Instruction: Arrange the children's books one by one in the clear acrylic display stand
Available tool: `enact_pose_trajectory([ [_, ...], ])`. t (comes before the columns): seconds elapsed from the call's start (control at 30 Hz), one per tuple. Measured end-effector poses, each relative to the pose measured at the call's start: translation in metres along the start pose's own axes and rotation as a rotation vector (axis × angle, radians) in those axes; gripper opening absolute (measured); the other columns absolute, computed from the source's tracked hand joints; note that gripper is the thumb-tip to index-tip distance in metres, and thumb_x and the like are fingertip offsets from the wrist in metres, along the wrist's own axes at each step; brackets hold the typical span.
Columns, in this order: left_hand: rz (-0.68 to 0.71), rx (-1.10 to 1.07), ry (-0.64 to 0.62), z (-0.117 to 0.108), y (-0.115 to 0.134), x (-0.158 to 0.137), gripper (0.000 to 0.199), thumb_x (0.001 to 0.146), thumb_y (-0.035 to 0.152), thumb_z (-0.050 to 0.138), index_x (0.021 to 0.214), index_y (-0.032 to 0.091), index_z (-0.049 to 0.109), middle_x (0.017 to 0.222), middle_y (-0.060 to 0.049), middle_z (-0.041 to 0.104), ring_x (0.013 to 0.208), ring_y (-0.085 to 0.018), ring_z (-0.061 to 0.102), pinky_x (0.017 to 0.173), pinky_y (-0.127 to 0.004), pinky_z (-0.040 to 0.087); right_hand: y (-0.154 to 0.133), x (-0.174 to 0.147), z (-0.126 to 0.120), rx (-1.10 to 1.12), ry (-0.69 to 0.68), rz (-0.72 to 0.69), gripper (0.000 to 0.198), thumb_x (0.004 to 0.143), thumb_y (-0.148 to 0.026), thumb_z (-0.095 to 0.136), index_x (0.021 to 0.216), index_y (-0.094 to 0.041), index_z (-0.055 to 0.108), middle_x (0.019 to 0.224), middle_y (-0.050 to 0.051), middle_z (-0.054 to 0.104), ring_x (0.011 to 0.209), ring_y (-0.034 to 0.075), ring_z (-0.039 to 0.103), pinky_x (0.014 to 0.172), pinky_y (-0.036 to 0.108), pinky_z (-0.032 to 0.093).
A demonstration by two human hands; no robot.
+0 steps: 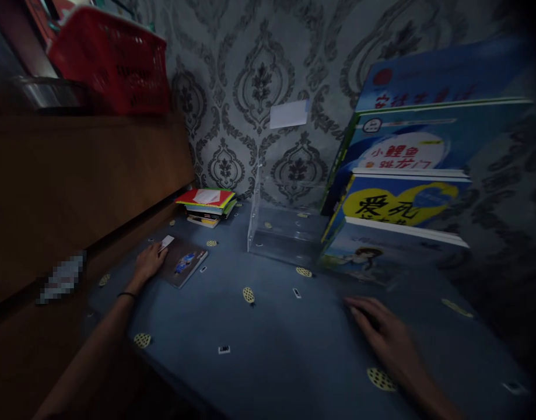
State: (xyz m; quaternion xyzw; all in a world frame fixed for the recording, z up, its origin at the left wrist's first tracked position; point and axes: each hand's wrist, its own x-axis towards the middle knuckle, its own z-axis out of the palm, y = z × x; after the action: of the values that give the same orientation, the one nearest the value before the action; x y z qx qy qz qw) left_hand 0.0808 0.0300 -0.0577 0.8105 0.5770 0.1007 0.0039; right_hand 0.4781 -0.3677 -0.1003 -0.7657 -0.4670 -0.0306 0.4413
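Observation:
On the left of the blue tablecloth, my left hand (149, 261) is closed at the left edge of a dark-covered book (183, 263). Beside its fingertips a small white card or label (167, 242) shows at the book's upper corner. The book lies flat, with a blue picture on its cover. Fingers loosely bent and thumb apart, my right hand (379, 329) is at the right side of the table with nothing visible in it. It is in front of a clear acrylic book rack (280, 233). Several upright picture books (403, 204) fill the rack's right part.
Behind my left hand a stack of books (209, 204) sits near the wall. A wooden cabinet (84, 175) borders the table on the left, bearing a red plastic basket (114, 64) and a metal bowl (53, 93). Patterned wallpaper (261, 81) covers the wall behind.

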Motion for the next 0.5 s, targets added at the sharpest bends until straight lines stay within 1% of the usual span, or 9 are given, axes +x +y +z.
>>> enact_pose_trajectory([
  [0.1, 0.106, -0.023, -0.029, 0.007, 0.019, -0.014, 0.052, 0.1, 0.039, 0.032, 0.138, 0.01, 0.053, 0.141, -0.017, 0.059, 0.131, -0.029, 0.055, 0.109, -0.043, 0.042, -0.006, 0.0, -0.003, -0.003, -0.016, 0.009, 0.032, 0.086, -0.045, 0.05, 0.083, -0.024, 0.074, 0.094, 0.01, 0.075, 0.087, 0.027, 0.072, 0.077, 0.042, 0.06],
  [0.17, 0.18, -0.032, -0.051, 0.013, 0.039, -0.031, 0.051, 0.1, 0.04, 0.035, 0.14, 0.013, 0.052, 0.146, -0.015, 0.055, 0.136, -0.027, 0.05, 0.113, -0.04, 0.039, -0.008, 0.0, -0.002, -0.004, -0.022, 0.005, 0.031, 0.086, -0.042, 0.05, 0.085, -0.023, 0.074, 0.095, 0.01, 0.074, 0.089, 0.027, 0.071, 0.078, 0.041, 0.059],
  [0.23, 0.253, -0.045, -0.06, 0.02, 0.066, -0.054, 0.051, 0.101, 0.041, 0.036, 0.143, 0.016, 0.049, 0.153, -0.014, 0.049, 0.142, -0.026, 0.044, 0.116, -0.042, 0.035, -0.009, -0.002, -0.001, -0.009, -0.026, -0.003, 0.031, 0.086, -0.041, 0.05, 0.086, -0.023, 0.075, 0.096, 0.01, 0.074, 0.09, 0.027, 0.071, 0.078, 0.041, 0.059],
  [0.27, 0.299, -0.064, -0.049, 0.024, 0.08, -0.067, 0.05, 0.101, 0.04, 0.037, 0.144, 0.016, 0.048, 0.155, -0.015, 0.046, 0.144, -0.027, 0.042, 0.117, -0.044, 0.034, -0.009, -0.003, 0.0, -0.011, -0.023, -0.005, 0.031, 0.086, -0.041, 0.049, 0.087, -0.023, 0.075, 0.096, 0.01, 0.073, 0.09, 0.027, 0.071, 0.078, 0.041, 0.059],
  [0.33, 0.359, -0.107, -0.033, 0.028, 0.111, -0.094, 0.05, 0.101, 0.039, 0.038, 0.145, 0.016, 0.046, 0.156, -0.016, 0.044, 0.145, -0.029, 0.04, 0.116, -0.049, 0.035, -0.009, -0.005, 0.002, -0.017, -0.022, -0.009, 0.032, 0.088, -0.041, 0.048, 0.088, -0.023, 0.075, 0.097, 0.01, 0.073, 0.091, 0.027, 0.07, 0.078, 0.041, 0.059],
  [0.43, 0.438, -0.171, -0.046, 0.029, 0.153, -0.129, 0.049, 0.101, 0.038, 0.04, 0.145, 0.018, 0.045, 0.157, -0.017, 0.042, 0.146, -0.03, 0.038, 0.115, -0.053, 0.034, -0.015, -0.01, 0.004, -0.03, -0.044, -0.036, 0.035, 0.09, -0.04, 0.046, 0.093, -0.023, 0.075, 0.1, 0.01, 0.072, 0.093, 0.026, 0.07, 0.081, 0.041, 0.058],
  [0.5, 0.466, -0.205, -0.084, 0.026, 0.175, -0.144, 0.05, 0.101, 0.036, 0.04, 0.146, 0.016, 0.044, 0.158, -0.018, 0.039, 0.148, -0.031, 0.035, 0.115, -0.053, 0.034, -0.022, -0.013, 0.004, -0.034, -0.072, -0.06, 0.036, 0.093, -0.041, 0.044, 0.096, -0.022, 0.075, 0.101, 0.011, 0.072, 0.095, 0.026, 0.07, 0.083, 0.042, 0.058],
])
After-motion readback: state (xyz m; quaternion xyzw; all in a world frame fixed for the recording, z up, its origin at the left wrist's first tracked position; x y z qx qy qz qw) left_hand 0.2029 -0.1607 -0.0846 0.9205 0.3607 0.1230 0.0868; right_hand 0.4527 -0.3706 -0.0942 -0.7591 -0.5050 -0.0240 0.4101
